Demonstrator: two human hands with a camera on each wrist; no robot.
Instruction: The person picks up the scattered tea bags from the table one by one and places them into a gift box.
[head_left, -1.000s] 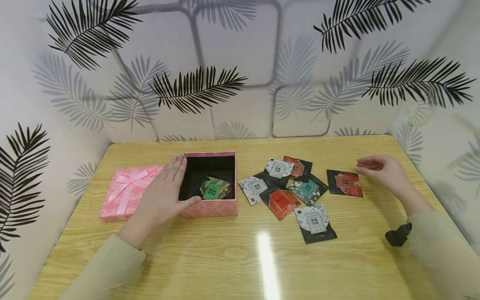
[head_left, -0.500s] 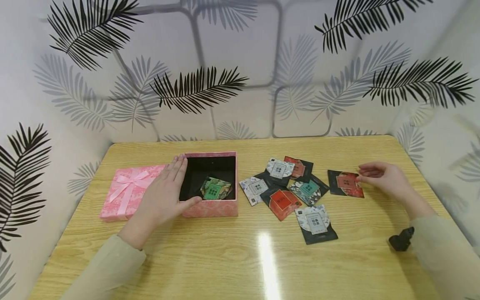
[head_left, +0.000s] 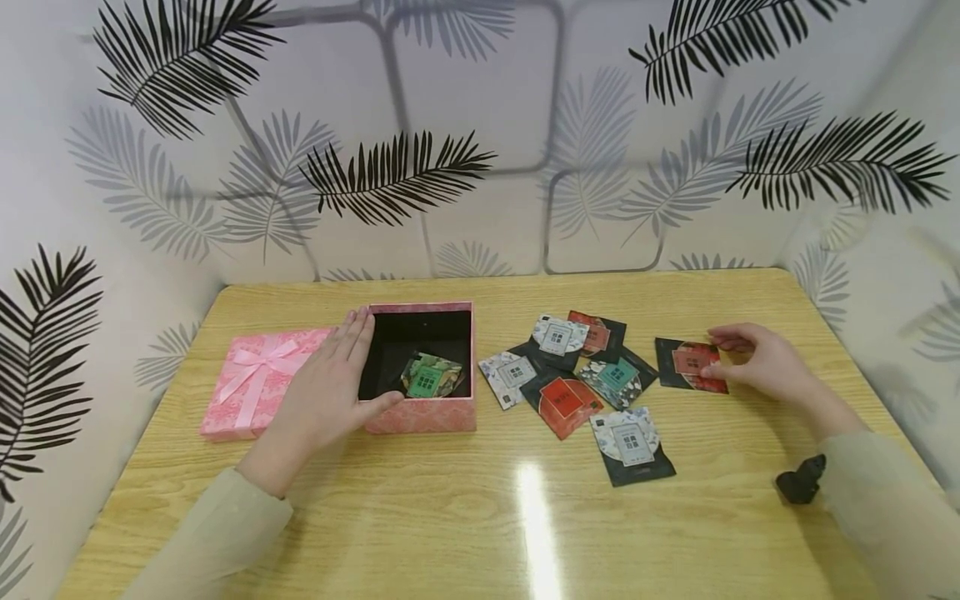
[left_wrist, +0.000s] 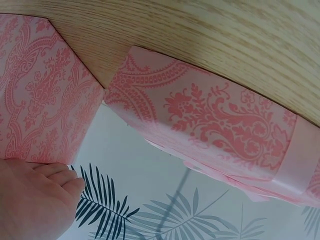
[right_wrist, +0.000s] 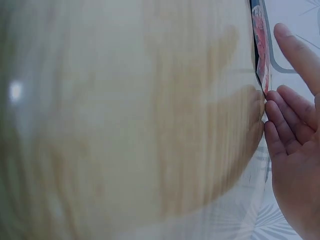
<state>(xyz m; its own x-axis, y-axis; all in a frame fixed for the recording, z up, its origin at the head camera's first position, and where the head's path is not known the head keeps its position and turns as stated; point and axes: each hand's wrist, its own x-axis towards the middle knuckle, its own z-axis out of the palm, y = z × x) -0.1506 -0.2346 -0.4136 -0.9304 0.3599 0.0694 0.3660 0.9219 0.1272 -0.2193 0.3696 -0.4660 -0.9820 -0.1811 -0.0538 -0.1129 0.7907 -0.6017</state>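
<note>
My left hand rests on the left side of a pink patterned box, fingers straight and thumb toward the front rim. A green tea sachet lies inside the box's black interior. At the right, my right hand is at the right edge of a red and black tea sachet lying flat on the table. In the right wrist view its fingertips meet the sachet's edge, while the thumb stands apart over it.
A pink lid with a ribbon bow lies left of the box. Several tea sachets overlap between box and right hand, with a white and black sachet nearer the front. The wooden table ends at a leaf-patterned backdrop.
My right hand has come down from above the table to the red and black sachet's right edge, its thumb moving over the sachet. The left hand stays at the box.
</note>
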